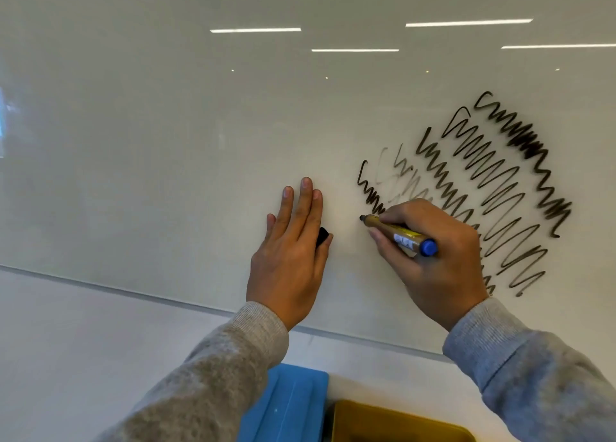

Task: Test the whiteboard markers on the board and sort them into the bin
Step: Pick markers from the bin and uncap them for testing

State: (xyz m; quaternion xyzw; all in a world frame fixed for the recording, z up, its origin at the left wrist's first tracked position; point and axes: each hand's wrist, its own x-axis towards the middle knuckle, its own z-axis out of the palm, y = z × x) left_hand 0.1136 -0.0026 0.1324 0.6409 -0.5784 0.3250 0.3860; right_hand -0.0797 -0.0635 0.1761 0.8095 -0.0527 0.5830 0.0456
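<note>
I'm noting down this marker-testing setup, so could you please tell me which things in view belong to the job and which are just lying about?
Part of the job:
- marker, gripped by the right hand, tip at the whiteboard
- black cap under the left hand, fingers flat on the board
- test scribbles
- yellow bin
- blue bin

Lying about:
- nothing visible

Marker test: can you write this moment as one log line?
step: testing | right hand: grips marker, tip on whiteboard | left hand: flat on board, black cap under thumb
</note>
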